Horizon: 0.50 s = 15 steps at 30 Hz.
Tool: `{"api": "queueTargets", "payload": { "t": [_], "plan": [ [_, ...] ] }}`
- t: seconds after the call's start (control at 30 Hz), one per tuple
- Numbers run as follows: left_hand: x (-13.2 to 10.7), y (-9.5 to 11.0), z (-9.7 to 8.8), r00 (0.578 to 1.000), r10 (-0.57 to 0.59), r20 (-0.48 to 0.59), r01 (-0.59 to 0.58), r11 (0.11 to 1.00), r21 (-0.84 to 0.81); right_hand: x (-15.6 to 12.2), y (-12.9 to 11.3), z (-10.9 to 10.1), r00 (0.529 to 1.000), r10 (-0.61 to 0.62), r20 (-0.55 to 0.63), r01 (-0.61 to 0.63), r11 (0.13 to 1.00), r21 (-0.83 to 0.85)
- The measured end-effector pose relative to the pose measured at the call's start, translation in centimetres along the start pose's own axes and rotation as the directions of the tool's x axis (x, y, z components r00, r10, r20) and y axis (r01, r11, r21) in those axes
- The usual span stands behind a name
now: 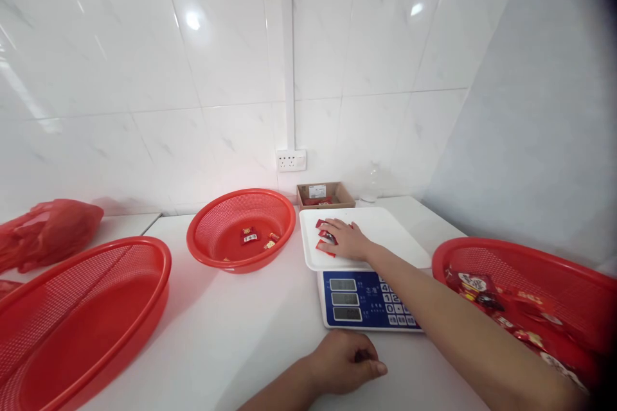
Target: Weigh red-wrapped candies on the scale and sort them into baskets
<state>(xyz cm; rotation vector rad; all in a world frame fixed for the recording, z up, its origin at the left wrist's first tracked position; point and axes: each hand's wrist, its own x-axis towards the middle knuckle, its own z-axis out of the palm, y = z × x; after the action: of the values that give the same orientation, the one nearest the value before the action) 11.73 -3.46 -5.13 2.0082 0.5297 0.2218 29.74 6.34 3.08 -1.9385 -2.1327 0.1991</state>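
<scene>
In the head view, the scale (366, 298) stands on the white bench (202, 334). The right hand (349, 241) rests over red packets (326, 247) near the left edge of the scale's pan (385, 231), touching them; whether it grips, I cannot tell. The left hand (344, 363) sits just in front of the scale, loosely curled (its palm is hidden, so I cannot tell what it holds). A narrow strip of bench separates the scale from the round basket (219, 215) to its left; a broader stretch runs to the far-left basket (166, 257). The right basket's (544, 263) rim comes close to the scale, and a cardboard box (328, 205) borders its pan behind.
</scene>
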Motion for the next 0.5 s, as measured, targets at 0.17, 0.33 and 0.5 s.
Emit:
{"api": "queueTargets", "payload": {
  "t": [0.17, 0.33, 0.5],
  "plan": [
    [0.0, -0.2, 0.1, 1.000, -0.005, 0.005, 0.005, 1.000, 0.012, -0.3, 0.1, 0.1, 0.989, -0.022, -0.146, 0.038, 0.994, 0.107],
    [0.0, -0.3, 0.1, 1.000, 0.014, 0.022, -0.015, 1.000, 0.025, -2.2, -2.0, -1.4, 0.905, 0.078, -0.419, 0.052, 0.956, 0.290],
    [0.0, -0.4, 0.1, 0.999, 0.047, 0.009, -0.047, 0.999, 0.028, -9.6, -4.8, 0.8, 0.763, 0.069, -0.643, 0.275, 0.866, 0.418]
  ]
}}
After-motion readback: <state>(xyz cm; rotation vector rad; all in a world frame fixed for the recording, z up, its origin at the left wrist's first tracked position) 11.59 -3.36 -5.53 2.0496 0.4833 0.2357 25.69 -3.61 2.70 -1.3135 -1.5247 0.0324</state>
